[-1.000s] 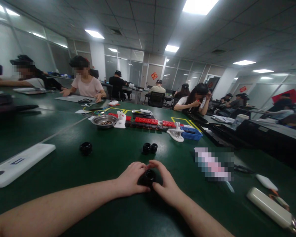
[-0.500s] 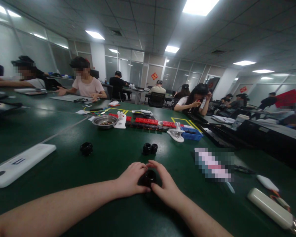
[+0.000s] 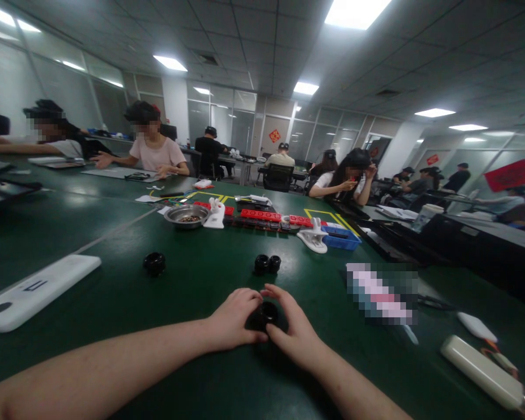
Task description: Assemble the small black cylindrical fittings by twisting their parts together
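Note:
A black, glossy round fitting with a hollow top stands on the green table between my two hands. My left hand curls round its left side, with the thumb low at the front and the fingers behind. From the right, my right hand closes about it, fingers at the back and thumb in front. The fingertips of both hands meet or nearly meet behind the fitting. Farther off, two similar black fittings stand side by side, and another black fitting sits alone to the left.
A white handheld device lies at left. Beyond are a metal bowl of small parts, white stands, red blocks and a blue tray. A cream bottle lies at right. Several people sit around.
My hands keep the same hold on the fitting. The view shifts very slightly. Across the table, a person in pink moves their hands a little to the left.

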{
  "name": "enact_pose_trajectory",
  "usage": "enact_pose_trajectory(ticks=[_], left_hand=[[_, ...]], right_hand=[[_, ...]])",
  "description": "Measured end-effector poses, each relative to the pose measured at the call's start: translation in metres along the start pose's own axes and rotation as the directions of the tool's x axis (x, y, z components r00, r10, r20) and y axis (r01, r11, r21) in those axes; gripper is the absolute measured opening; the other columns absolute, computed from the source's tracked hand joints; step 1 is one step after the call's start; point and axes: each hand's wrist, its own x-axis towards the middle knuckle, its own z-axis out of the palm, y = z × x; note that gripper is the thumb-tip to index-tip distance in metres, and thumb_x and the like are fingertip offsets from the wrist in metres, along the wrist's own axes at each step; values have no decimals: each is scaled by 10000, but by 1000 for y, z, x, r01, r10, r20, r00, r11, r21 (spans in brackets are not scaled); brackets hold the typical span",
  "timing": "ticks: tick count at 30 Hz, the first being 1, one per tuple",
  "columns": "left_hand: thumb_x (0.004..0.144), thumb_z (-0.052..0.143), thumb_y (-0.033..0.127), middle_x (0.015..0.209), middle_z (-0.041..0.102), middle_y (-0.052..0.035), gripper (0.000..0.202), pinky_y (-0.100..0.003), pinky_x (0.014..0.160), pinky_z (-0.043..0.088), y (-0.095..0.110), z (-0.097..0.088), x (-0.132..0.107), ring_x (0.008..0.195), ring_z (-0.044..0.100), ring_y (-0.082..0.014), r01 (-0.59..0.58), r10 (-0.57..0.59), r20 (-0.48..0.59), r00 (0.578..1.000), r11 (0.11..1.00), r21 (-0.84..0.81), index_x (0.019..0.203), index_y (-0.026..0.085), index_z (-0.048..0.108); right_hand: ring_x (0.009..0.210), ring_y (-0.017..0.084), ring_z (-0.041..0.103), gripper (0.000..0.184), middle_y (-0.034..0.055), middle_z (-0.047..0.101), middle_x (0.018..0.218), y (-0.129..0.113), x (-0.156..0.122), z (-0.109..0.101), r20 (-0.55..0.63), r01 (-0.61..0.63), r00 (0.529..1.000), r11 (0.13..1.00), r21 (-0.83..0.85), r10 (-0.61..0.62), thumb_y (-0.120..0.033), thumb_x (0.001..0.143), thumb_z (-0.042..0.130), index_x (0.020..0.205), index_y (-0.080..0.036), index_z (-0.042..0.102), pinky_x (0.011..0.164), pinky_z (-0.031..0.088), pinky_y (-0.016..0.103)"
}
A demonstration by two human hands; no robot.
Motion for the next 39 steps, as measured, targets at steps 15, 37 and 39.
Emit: enact_pose_trajectory(ticks=[15, 37, 39], left_hand=[[620, 690, 458, 1131, 508, -84, 554, -416, 950, 343, 3, -1, 0, 1074, 434, -274, 25, -25, -6, 1000, 1000, -6, 1077, 188, 529], [637, 681, 390, 1076, 529, -70, 446, -391, 923, 363, 8, -5, 1, 1029, 457, -256, 7, -7, 4, 1000, 1000, -6, 1017, 190, 560], [643, 676, 402, 1079, 527, -69, 467, -389, 924, 361, 6, -4, 1, 1032, 454, -256, 5, -5, 4, 1000, 1000, -1, 1040, 190, 552]], right_hand=[[1146, 230, 425, 628, 91, 466, 1218, 1, 0, 0, -14, -17, 1000, 1000, -4, 17, -76, 645, 542, 1231, -200, 352, 993, 312, 427], [903, 235, 516, 504, 40, 533, 928, 5, 4, 10, -161, -148, 979, 980, -135, 126, -183, 608, 668, 1066, -208, 459, 823, 426, 404], [931, 223, 520, 502, 39, 541, 959, 4, 4, 8, -125, -113, 987, 990, -83, 103, -105, 617, 597, 1083, -212, 443, 857, 416, 399]])
